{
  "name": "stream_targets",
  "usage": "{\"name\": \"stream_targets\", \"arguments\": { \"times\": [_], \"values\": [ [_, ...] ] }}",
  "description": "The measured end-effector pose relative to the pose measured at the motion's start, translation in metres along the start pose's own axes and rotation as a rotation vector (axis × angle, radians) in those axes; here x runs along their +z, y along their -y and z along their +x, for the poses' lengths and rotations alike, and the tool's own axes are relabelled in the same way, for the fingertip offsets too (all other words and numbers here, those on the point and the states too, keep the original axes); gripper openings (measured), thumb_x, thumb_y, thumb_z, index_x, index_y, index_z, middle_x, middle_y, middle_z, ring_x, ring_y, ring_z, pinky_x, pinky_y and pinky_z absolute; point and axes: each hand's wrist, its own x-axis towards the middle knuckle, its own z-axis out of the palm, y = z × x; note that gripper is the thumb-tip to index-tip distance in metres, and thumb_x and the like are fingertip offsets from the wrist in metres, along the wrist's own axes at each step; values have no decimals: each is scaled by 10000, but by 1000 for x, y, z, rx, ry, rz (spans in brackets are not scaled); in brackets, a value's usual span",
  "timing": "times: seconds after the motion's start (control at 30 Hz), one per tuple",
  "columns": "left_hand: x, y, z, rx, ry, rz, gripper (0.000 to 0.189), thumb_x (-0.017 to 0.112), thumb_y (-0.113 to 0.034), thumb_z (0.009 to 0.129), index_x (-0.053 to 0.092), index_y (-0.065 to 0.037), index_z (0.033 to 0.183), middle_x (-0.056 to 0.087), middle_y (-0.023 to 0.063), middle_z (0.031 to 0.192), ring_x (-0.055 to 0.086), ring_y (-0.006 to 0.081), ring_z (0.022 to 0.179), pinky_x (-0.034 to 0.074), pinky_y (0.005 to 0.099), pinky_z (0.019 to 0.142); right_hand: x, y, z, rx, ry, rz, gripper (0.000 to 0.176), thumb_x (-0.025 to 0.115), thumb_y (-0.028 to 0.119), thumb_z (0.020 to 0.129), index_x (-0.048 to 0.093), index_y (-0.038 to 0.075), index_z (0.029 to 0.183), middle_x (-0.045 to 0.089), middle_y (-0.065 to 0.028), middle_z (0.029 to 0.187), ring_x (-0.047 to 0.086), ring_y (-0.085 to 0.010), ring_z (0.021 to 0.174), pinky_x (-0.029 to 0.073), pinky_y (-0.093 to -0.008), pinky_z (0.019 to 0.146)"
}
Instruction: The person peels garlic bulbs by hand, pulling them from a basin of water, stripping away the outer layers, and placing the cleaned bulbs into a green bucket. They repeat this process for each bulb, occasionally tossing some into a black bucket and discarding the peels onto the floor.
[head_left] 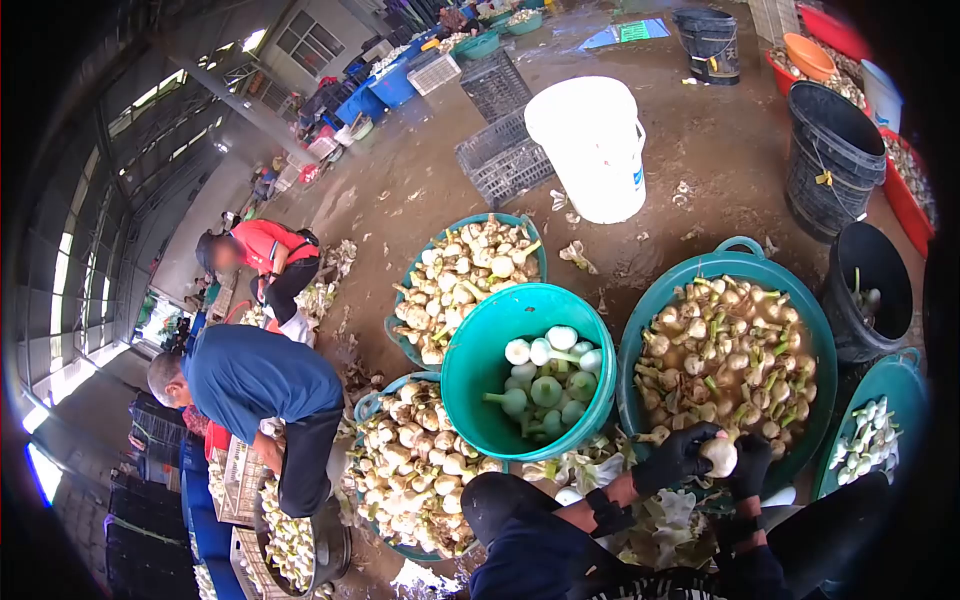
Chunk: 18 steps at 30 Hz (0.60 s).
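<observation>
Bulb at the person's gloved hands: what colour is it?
Creamy white; the bulb shows best in the head view.

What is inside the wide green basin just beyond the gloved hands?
The basin holds bulbs, some with green stems, in brown water. Its bottom is covered, and the left hand and right hand hide part of its near edge.

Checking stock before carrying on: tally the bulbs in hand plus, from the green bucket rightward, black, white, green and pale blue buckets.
Pale round bulb: 1
Round black plastic buckets: 3
Tapered white plastic bucket: 1
Round green plastic bucket: 1
Pale blue plastic bucket: 1
Total: 7
</observation>
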Motion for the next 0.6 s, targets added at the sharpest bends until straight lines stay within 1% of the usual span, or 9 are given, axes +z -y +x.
{"name": "stream_targets", "arguments": {
  "times": [0.07, 0.13, 0.2, 0.27, 0.37, 0.4, 0.5, 0.53, 0.6],
  "values": [
    [2, 3, -3, 1, 37, -46, 529, 666, 16, 746, 481, -24, 1240, 546, 57, 1165, 518, 134, 1068, 464, 303, 894, -2, -23, -1, 7, 45, -150, 115, 584, 64, 642, 549, -41, 611, 514, -186, 537, 523, -295, 494, 400, -381, 507],
    [1, -1, -3, -9, 71, -86, 525, 660, -4, 760, 475, -28, 1251, 545, 57, 1175, 516, 138, 1079, 455, 304, 905, -11, 15, -8, -46, -10, -252, 99, 578, 62, 627, 578, -37, 630, 545, -207, 572, 556, -338, 537, 427, -397, 532],
    [-3, -15, -6, -34, 101, -121, 512, 643, -43, 788, 466, -36, 1269, 542, 60, 1196, 510, 147, 1103, 438, 309, 924, -13, 9, -10, -50, 24, -353, 113, 575, 66, 621, 610, -29, 673, 575, -222, 620, 582, -371, 600, 451, -408, 567],
    [-5, -20, -5, -48, 127, -157, 512, 633, -68, 805, 456, -43, 1285, 537, 61, 1219, 503, 151, 1124, 423, 311, 942, -13, -27, -4, -9, 148, -454, 162, 575, 74, 625, 644, -17, 739, 603, -229, 680, 601, -395, 681, 474, -415, 610],
    [-11, -16, -4, -22, 112, -120, 526, 630, -87, 818, 440, -48, 1306, 527, 59, 1252, 495, 151, 1149, 405, 306, 959, -24, -37, 2, -112, 242, -189, 211, 573, 65, 644, 651, -19, 821, 632, -218, 773, 620, -377, 760, 493, -393, 663],
    [-13, -10, -2, 8, 80, -48, 531, 631, -96, 824, 433, -47, 1313, 523, 59, 1261, 494, 152, 1153, 402, 304, 961, -28, -40, 4, -105, 198, -128, 243, 562, 33, 665, 648, -25, 884, 650, -188, 874, 634, -338, 815, 494, -365, 708],
    [-15, 0, 1, -7, 18, -38, 524, 614, -146, 857, 414, -42, 1330, 524, 58, 1266, 498, 153, 1150, 397, 300, 965, -41, 15, 13, -170, 254, 216, 262, 549, -4, 688, 647, -28, 930, 652, -143, 914, 630, -254, 826, 479, -329, 737],
    [-15, 1, 1, -29, 3, -68, 519, 604, -166, 871, 408, -40, 1335, 526, 58, 1264, 500, 154, 1146, 395, 299, 966, -50, 48, 11, -26, 358, 387, 217, 573, 18, 763, 640, -35, 963, 647, -84, 917, 594, -161, 804, 463, -284, 706],
    [-13, -1, 0, -204, 2, -215, 509, 582, -203, 893, 402, -38, 1340, 513, 67, 1281, 491, 158, 1154, 394, 300, 969, -58, 81, 6, -15, 521, 345, 230, 641, 84, 772, 643, -25, 975, 651, -85, 910, 598, -159, 803, 460, -288, 711]
  ]
}}
